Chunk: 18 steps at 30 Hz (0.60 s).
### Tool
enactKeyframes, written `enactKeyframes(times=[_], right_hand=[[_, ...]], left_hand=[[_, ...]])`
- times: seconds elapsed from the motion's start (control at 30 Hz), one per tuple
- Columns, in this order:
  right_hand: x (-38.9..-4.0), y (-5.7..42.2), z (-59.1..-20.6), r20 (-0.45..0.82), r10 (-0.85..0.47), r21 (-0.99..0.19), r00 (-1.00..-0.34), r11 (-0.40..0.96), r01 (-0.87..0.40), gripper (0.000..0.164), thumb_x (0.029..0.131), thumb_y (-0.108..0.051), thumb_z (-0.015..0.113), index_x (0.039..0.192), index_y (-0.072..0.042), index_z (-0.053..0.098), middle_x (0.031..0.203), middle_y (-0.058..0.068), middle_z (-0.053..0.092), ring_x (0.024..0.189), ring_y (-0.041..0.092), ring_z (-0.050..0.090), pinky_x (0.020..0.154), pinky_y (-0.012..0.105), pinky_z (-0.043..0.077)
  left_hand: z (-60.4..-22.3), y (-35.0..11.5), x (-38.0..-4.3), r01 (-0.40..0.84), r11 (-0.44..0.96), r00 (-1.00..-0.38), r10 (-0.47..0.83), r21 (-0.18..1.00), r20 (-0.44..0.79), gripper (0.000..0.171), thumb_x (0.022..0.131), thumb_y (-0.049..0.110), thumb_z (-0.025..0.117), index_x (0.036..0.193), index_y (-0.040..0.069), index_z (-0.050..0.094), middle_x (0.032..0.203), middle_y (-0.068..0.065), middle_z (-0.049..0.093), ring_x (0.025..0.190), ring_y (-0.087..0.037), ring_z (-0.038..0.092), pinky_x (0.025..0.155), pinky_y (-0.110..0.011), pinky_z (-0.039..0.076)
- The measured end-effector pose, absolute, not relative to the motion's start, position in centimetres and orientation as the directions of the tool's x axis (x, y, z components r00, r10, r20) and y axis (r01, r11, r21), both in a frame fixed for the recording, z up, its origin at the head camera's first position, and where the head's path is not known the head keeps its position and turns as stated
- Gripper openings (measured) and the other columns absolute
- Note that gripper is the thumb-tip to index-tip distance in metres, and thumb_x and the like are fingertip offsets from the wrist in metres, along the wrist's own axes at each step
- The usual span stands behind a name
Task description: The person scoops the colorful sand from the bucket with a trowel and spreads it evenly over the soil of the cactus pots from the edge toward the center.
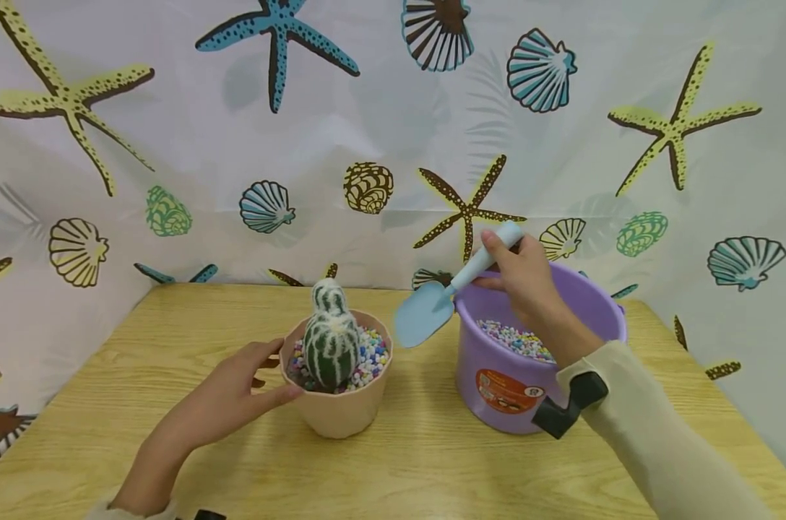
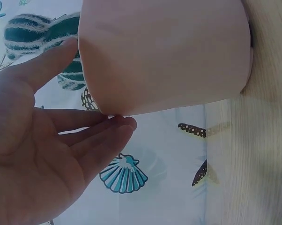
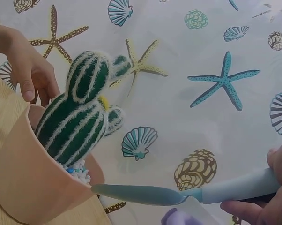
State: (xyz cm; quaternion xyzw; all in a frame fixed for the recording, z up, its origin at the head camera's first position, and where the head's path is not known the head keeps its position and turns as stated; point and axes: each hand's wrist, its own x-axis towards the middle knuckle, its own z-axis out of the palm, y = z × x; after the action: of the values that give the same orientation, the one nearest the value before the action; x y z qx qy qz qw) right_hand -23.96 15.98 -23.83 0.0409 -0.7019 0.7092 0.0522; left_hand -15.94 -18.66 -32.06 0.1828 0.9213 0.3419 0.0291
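Note:
A light-blue trowel [image 1: 425, 312] is gripped by its handle in my right hand [image 1: 523, 271], its blade pointing left and down. In the head view the blade hangs between the pot and the bucket, with no beads seen on it. My left hand [image 1: 240, 397] holds the peach flowerpot [image 1: 344, 415] at its left side, thumb and fingertips at the rim. A green cactus [image 1: 331, 347] with white fuzzy ribs stands in this pot among small multicoloured beads [image 1: 372, 354]. In the left wrist view, fingertips [image 2: 124, 123] meet the pot's edge.
The purple bucket [image 1: 490, 386] stands right of the pot, under my right forearm, with more coloured beads [image 1: 513, 339] inside. Both containers sit on a wood-grain table [image 1: 191, 325]. Behind it hangs a white cloth [image 1: 328, 137] printed with shells and starfish.

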Motion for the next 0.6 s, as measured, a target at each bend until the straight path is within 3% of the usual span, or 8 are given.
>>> enactKeyframes(times=[0.6], right_hand=[[-23.4,18.2,-23.0,0.193,0.085,-0.979,-0.978,-0.054,-0.198,0.020,0.098,-0.027,0.050,0.099,-0.007,0.048,0.089,0.004,0.060,0.076,0.011,0.069,0.073,0.030,0.058]], left_hand=[[-31.3,-18.3,-14.4,0.284,0.734,-0.943,0.329,0.616,0.043,0.071,0.090,0.049,0.059,0.138,-0.002,0.044,0.129,-0.018,0.051,0.115,-0.038,0.054,0.085,-0.048,0.052]])
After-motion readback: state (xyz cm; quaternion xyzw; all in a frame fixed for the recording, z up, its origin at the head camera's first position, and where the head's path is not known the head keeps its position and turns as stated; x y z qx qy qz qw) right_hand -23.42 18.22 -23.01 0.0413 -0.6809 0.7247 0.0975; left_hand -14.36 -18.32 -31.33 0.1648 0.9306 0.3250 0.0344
